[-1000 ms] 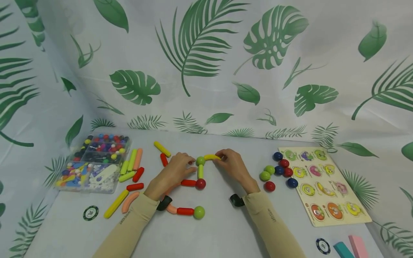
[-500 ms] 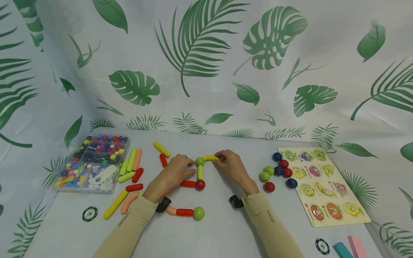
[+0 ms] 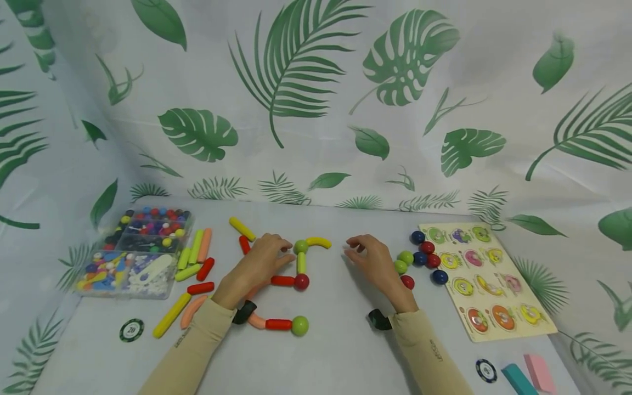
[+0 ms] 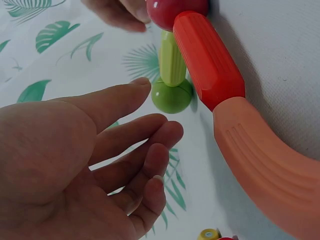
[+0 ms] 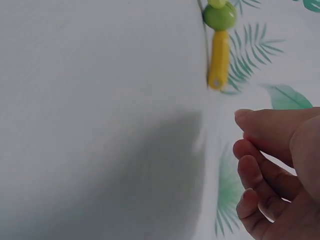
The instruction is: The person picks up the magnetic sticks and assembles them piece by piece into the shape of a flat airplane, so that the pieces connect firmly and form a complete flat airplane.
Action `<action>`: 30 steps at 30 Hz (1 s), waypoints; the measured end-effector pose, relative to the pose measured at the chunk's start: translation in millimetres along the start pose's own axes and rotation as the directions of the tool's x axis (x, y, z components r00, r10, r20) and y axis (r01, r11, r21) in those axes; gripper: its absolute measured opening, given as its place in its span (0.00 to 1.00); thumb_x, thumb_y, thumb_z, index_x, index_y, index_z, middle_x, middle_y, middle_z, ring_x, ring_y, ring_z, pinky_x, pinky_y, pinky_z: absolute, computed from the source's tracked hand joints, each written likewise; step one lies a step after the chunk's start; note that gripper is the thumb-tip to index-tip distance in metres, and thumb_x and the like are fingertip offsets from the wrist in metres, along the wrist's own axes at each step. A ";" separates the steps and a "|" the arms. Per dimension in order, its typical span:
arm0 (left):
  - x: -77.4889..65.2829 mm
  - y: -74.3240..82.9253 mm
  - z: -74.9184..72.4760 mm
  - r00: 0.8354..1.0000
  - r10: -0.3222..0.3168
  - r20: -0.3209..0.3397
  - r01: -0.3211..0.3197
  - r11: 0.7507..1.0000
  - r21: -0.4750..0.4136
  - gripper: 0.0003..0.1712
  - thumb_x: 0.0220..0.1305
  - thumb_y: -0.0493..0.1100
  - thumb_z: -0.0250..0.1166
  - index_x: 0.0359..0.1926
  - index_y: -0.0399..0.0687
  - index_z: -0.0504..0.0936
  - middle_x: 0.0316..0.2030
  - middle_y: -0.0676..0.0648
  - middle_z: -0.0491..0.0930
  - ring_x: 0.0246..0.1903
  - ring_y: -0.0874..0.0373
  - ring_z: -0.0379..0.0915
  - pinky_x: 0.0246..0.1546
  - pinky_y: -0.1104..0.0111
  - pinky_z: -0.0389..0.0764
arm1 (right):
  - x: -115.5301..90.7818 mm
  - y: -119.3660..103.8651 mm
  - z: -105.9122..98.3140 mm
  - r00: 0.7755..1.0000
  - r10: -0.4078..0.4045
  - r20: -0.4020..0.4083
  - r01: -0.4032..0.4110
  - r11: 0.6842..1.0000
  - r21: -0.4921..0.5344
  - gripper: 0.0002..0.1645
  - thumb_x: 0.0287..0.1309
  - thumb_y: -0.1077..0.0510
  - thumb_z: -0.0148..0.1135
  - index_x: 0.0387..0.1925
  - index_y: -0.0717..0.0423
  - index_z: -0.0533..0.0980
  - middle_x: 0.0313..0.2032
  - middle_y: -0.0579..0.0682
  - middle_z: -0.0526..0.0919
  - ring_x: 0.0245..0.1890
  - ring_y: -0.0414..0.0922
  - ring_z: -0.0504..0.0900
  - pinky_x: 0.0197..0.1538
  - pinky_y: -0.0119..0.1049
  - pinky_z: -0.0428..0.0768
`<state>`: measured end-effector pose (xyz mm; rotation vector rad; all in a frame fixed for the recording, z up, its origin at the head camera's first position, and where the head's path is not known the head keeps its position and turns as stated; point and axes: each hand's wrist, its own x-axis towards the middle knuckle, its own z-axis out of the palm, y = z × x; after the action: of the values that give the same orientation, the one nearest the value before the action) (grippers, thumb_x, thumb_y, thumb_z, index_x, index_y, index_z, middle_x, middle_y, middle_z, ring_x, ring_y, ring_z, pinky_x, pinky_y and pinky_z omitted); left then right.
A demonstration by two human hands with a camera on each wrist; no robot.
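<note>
A joined chain of balls and rods lies mid-table. Its far end has a green ball [image 3: 301,246] with a curved yellow rod [image 3: 320,242] pointing right. From that ball a light green rod [image 3: 301,263] leads to a red ball [image 3: 302,282], then a red rod [image 3: 282,281] and a curved salmon rod [image 4: 265,160]. My left hand [image 3: 264,260] hovers just left of the green ball, loosely bent and holding nothing; it hides part of the chain. To the right of the yellow rod, my right hand [image 3: 373,263] is apart from it, fingers relaxed around nothing.
Loose rods [image 3: 171,315] in several colours lie left. Behind them stands a divided bead box [image 3: 148,252]. Several loose balls [image 3: 439,277] sit right, by a wooden fruit puzzle board [image 3: 486,285]. Poker chips [image 3: 131,330] and two blocks [image 3: 539,373] lie near the front.
My right hand has let go of the yellow rod and moved right, away from it. The left hand stays near the green ball. The head view has shifted slightly.
</note>
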<state>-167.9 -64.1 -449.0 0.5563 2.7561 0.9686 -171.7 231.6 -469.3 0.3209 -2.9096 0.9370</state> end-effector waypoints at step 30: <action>13.6 -0.2 -3.9 0.998 0.042 -0.049 -0.040 0.999 0.035 0.20 0.69 0.47 0.67 0.57 0.40 0.83 0.47 0.43 0.84 0.50 0.48 0.73 0.56 0.56 0.77 | -104.8 67.1 -66.8 0.973 0.200 -0.112 -0.210 0.974 -0.085 0.26 0.59 0.44 0.73 0.53 0.54 0.81 0.47 0.52 0.85 0.44 0.46 0.77 0.41 0.30 0.74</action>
<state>-181.5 -61.1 -446.5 0.6044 2.8205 0.9596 -84.0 342.3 -466.7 -0.0359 -2.9201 0.8056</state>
